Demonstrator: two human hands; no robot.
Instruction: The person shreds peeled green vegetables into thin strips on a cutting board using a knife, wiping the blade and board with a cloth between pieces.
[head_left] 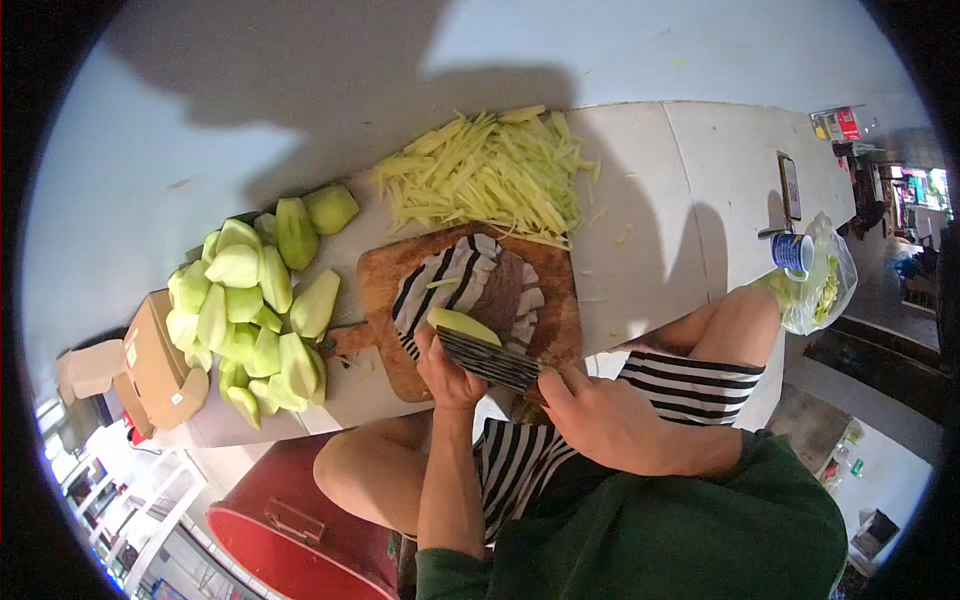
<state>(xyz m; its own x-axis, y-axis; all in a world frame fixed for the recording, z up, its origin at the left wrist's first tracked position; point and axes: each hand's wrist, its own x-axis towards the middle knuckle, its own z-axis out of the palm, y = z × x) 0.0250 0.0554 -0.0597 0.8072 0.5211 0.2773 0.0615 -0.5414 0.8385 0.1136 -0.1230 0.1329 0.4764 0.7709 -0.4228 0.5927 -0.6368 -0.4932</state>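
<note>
My left hand [447, 376] is closed around a pale green piece of peeled fruit [463, 326], which looks like green mango. In my right hand [615, 425] is the handle of a broad dark knife [488, 360]. Its blade lies along the near side of the fruit, hiding part of it and some of my left fingers. Beneath both is a bunched striped cloth [450, 280] on a wooden cutting board [380, 270]. Just beyond the board rises a heap of pale green shreds [490, 170].
Left of the board is a pile of peeled green fruit pieces [240, 300], beside an opened cardboard box [158, 345]. A red bin [290, 520] stands below the table edge. To the right are a phone [790, 187], a blue cup [787, 252] and a plastic bag [830, 275].
</note>
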